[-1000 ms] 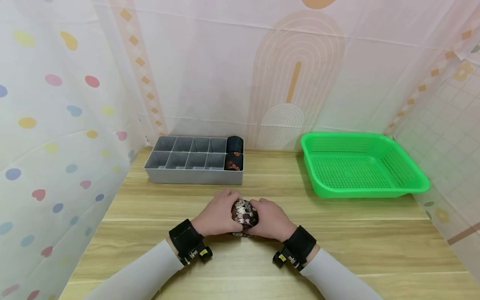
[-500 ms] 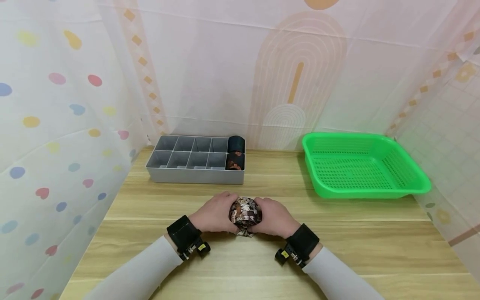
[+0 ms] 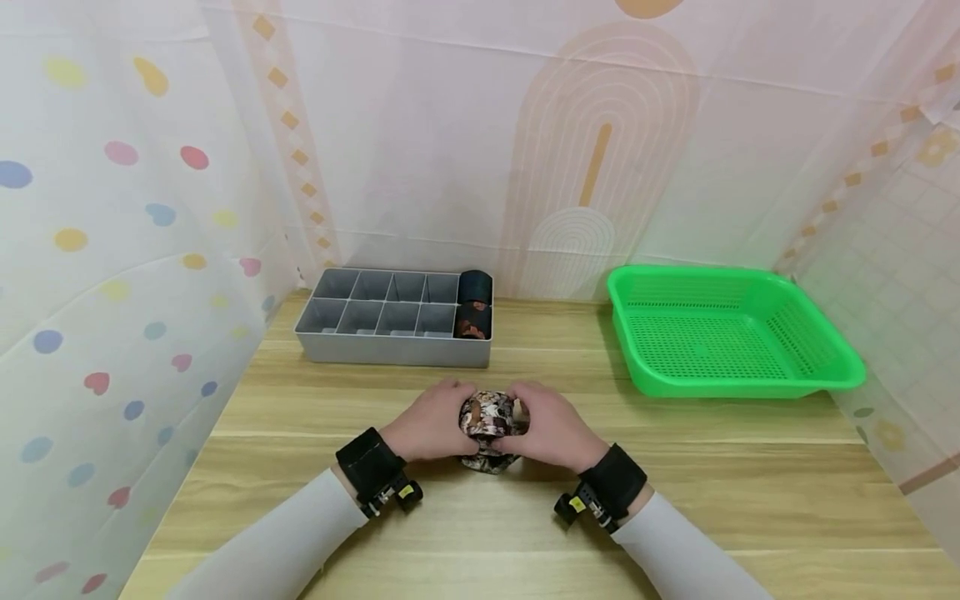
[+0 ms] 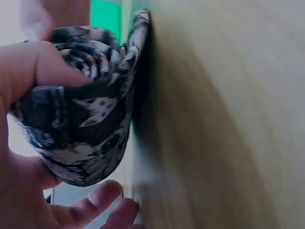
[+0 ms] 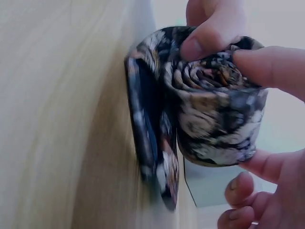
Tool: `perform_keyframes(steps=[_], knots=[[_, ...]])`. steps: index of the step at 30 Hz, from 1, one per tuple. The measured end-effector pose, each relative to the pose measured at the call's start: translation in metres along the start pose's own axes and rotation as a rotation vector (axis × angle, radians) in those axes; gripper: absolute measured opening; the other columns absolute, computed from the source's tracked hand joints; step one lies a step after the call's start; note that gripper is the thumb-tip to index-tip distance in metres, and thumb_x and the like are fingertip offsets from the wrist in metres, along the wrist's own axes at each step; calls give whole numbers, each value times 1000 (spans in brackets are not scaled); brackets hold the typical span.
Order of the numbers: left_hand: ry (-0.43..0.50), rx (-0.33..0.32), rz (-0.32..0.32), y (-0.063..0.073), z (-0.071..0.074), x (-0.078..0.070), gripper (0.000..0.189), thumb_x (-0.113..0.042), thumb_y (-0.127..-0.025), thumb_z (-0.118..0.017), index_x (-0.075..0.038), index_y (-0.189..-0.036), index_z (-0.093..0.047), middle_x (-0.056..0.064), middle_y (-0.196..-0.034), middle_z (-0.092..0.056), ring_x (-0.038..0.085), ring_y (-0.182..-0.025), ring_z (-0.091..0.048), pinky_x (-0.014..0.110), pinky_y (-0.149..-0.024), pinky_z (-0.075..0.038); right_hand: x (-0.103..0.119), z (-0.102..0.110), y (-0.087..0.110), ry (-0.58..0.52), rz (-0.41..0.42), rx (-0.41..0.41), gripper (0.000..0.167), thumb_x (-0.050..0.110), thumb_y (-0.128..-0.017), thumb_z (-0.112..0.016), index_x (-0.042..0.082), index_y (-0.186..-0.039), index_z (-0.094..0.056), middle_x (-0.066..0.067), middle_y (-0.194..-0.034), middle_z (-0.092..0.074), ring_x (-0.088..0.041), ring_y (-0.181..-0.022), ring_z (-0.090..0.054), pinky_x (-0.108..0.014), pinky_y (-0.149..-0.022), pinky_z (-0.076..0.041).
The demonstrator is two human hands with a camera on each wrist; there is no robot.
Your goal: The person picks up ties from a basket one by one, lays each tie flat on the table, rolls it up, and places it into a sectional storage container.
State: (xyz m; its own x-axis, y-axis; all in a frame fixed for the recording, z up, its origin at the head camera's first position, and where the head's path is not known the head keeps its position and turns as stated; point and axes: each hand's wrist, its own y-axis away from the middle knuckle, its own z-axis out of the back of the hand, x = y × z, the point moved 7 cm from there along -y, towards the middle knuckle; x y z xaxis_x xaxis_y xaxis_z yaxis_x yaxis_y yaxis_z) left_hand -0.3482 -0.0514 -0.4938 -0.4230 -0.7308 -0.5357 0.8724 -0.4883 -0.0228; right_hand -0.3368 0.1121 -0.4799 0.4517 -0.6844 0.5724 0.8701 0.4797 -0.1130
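A rolled necktie (image 3: 489, 417) with a dark, cream and brown print is held between both hands over the front middle of the table. Its short loose end (image 5: 167, 171) hangs off the roll along the tabletop. My left hand (image 3: 433, 423) grips the roll from the left, thumb over its coiled side in the left wrist view. From the right, my right hand (image 3: 553, 429) holds it, thumb and a finger at the coil's edge while the other fingers curl below. Spiral layers of the coil (image 5: 209, 76) show in the right wrist view.
Behind the hands stands a grey divided box (image 3: 393, 350). Its two right-end compartments hold a dark teal roll (image 3: 476, 287) and a black roll with orange print (image 3: 473, 320). A green perforated basket (image 3: 742, 386) sits at the back right, near the curtain wall.
The necktie roll has turned and shifted slightly between the hands, and more of its loose end shows toward the front. My right hand has moved a little to the right.
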Motion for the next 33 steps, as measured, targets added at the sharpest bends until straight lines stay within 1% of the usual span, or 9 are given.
perform_keyframes(steps=[3,6,10,14,20,23,27,30,33], knots=[[13,-16,12,0,3,-1,60,-39,-67,-90,-16,-118,-67,4,-109,-63,18,-96,-57,39,-78,-54,-2,-3,0,2,-9,35,43,40,-69,-90,21,-100,-66,0,-85,-62,-12,-73,-52,-29,-61,-43],[36,-20,15,1,5,-4,58,-35,-67,-87,-14,-117,-66,3,-106,-64,18,-93,-58,38,-78,-54,-4,-9,-1,-3,-21,87,41,41,-70,-90,23,-97,-65,1,-78,-61,-11,-66,-51,-28,-57,-42],[87,-12,-4,2,6,-10,52,-26,-68,-84,-13,-113,-62,1,-100,-64,17,-88,-60,34,-75,-54,-6,-16,-1,5,-19,134,40,42,-73,-89,23,-99,-65,7,-81,-65,-8,-71,-57,-29,-65,-49],[158,-2,-22,5,7,-18,58,-24,-68,-85,-13,-118,-60,1,-105,-66,15,-91,-62,32,-78,-55,-7,-20,-1,32,-8,142,41,41,-76,-89,24,-106,-67,11,-93,-72,-7,-83,-65,-30,-78,-55],[288,28,-31,6,7,-22,67,-26,-70,-89,-10,-127,-59,5,-117,-67,17,-100,-63,35,-86,-56,-4,-19,-1,27,2,123,39,41,-77,-89,24,-107,-70,11,-93,-74,-7,-84,-67,-31,-79,-56],[407,40,17,7,6,-19,65,-31,-79,-86,-10,-134,-58,8,-125,-66,21,-108,-64,37,-91,-56,-4,-18,0,31,2,99,39,36,-78,-87,21,-109,-70,8,-96,-75,-9,-86,-68,-33,-81,-57],[612,-33,159,7,1,-11,62,-29,-93,-78,-7,-146,-55,16,-138,-61,29,-120,-63,40,-95,-55,-4,-15,1,65,-4,42,49,28,-75,-86,13,-119,-69,-1,-104,-76,-17,-93,-71,-38,-86,-58],[742,-107,246,9,-4,-8,65,-22,-94,-78,-4,-150,-52,21,-143,-57,34,-124,-61,42,-96,-55,-2,-12,0,89,2,2,52,25,-73,-86,11,-120,-69,-3,-106,-76,-19,-94,-70,-39,-87,-58],[843,-127,294,10,-11,-7,71,-17,-90,-81,-1,-151,-49,24,-144,-54,34,-123,-60,38,-95,-56,2,-10,1,92,29,-23,48,22,-71,-87,13,-115,-69,-1,-104,-74,-17,-93,-69,-38,-85,-58]])
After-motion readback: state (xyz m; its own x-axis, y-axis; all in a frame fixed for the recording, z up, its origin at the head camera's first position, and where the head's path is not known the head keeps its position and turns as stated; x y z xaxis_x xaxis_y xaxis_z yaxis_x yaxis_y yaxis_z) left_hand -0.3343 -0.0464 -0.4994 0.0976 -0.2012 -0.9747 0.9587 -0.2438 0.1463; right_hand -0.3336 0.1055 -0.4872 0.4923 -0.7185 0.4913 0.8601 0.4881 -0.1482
